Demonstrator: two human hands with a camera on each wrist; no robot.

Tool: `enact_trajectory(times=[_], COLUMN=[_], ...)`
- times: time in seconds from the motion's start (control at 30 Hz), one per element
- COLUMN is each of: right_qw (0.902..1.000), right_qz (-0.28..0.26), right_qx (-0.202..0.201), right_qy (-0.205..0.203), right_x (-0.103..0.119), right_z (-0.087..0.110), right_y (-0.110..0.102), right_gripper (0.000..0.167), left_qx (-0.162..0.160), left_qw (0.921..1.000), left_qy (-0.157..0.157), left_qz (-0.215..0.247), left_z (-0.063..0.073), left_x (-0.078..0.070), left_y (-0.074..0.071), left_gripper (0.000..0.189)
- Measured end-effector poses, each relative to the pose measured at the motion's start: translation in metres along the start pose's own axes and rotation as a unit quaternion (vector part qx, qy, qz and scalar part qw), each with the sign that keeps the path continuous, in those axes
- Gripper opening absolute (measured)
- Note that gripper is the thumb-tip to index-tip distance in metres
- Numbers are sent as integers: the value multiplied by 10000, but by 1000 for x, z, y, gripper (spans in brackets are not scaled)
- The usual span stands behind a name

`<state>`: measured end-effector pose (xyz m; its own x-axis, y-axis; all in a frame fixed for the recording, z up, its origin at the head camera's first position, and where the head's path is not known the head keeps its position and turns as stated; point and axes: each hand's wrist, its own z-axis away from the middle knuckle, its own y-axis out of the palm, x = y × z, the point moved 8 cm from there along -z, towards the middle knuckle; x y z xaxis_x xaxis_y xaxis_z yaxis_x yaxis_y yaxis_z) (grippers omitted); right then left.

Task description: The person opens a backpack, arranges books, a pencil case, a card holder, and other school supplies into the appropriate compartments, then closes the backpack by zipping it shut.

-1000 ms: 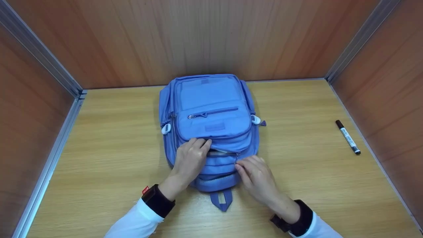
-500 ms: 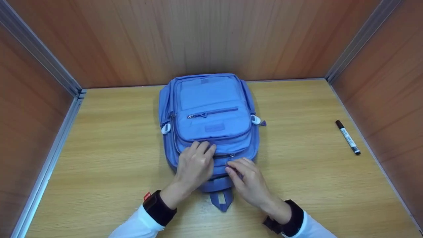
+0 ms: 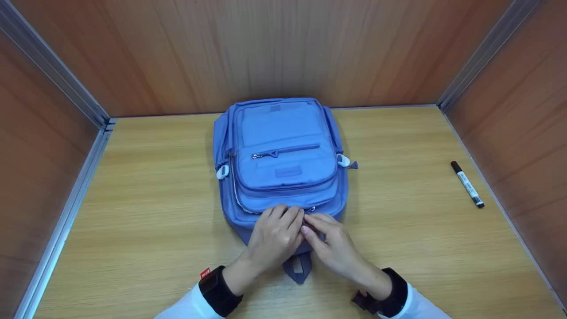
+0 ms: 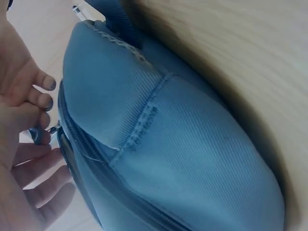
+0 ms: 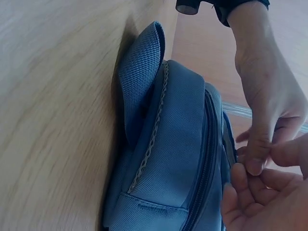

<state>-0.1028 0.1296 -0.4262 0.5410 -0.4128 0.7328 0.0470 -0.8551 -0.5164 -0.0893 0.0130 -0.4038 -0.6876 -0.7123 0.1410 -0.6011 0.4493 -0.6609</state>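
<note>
A blue backpack (image 3: pixel 283 128) lies on its back on the wooden table, its top handle loop (image 3: pixel 296 274) pointing toward me. My left hand (image 3: pixel 274 237) and right hand (image 3: pixel 334 250) meet at its near end, their fingertips together just below a metal zipper slider (image 3: pixel 311 208). In the left wrist view, a blue zipper pull (image 4: pixel 34 135) shows between the bunched fingers, pinched by both hands. The left hand's other fingers stretch along the bag's zipped edge. Fingers hide much of the pull and part of this zipper.
A black-and-white marker (image 3: pixel 467 185) lies at the right of the table (image 3: pixel 146 190). Wood-grain panels (image 3: pixel 283 53) stand at the back and on both sides. White clips (image 3: pixel 223 172) hang at the backpack's sides.
The zipper slider has moved a little left with my right hand, and the gap in the pocket has closed. My left hand has slid right and nearer to me, up against the right fingertips.
</note>
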Motion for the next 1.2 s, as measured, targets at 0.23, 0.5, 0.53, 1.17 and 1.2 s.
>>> enact_trajectory(times=[0.23,0.5,0.53,1.17,1.2], right_qw=[9894,9358,9295,9076,9088], right_qz=[871,2725,2872,2991,2976], right_qx=[-245,295,376,-147,-136], right_qy=[-1140,-2215,-2284,-2942,-2922], right_x=[1,-9,-10,-11,-11], right_z=[-8,-21,-21,-26,-26], right_y=[-18,-19,-17,-15,-16], right_gripper=[24,47,47,22,23], left_qx=[-125,-374,-366,-425,-401], left_qw=[9991,9929,9919,9881,9881], left_qy=[-165,-697,-742,-1239,-1287], left_qz=[358,884,965,807,745], left_z=[0,0,0,28,31], left_x=[2,4,4,36,40], left_y=[-3,-6,-5,-21,-23], left_gripper=[15,7,6,3,4])
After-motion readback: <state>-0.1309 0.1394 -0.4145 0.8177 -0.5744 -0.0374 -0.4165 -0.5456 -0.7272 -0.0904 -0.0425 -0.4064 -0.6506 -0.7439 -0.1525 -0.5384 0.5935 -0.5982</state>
